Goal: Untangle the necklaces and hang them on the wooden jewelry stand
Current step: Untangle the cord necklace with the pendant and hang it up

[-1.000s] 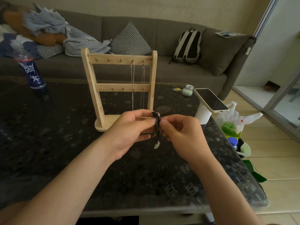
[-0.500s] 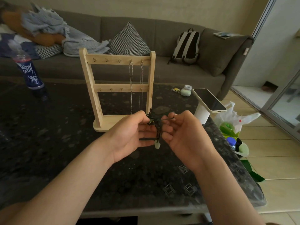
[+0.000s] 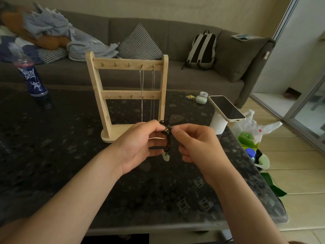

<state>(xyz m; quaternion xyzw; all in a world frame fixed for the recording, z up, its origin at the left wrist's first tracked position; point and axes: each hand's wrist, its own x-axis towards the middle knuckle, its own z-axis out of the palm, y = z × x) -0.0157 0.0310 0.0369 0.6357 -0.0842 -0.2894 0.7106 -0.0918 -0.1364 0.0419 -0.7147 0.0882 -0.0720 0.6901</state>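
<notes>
Left hand (image 3: 140, 145) and right hand (image 3: 198, 145) each pinch the black cord necklace (image 3: 168, 138) at its upper knot, just in front of the wooden jewelry stand (image 3: 123, 63). Pale pendant (image 3: 166, 157) dangles below both pinches. Knot structure unresolvable; fingers hide the cord ends.

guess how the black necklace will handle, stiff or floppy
Probably floppy: the black necklace droops bunched between the left hand and right hand. Likely light: a pinch holds it. Its pale pendant dangles below, so it may swing.
</notes>
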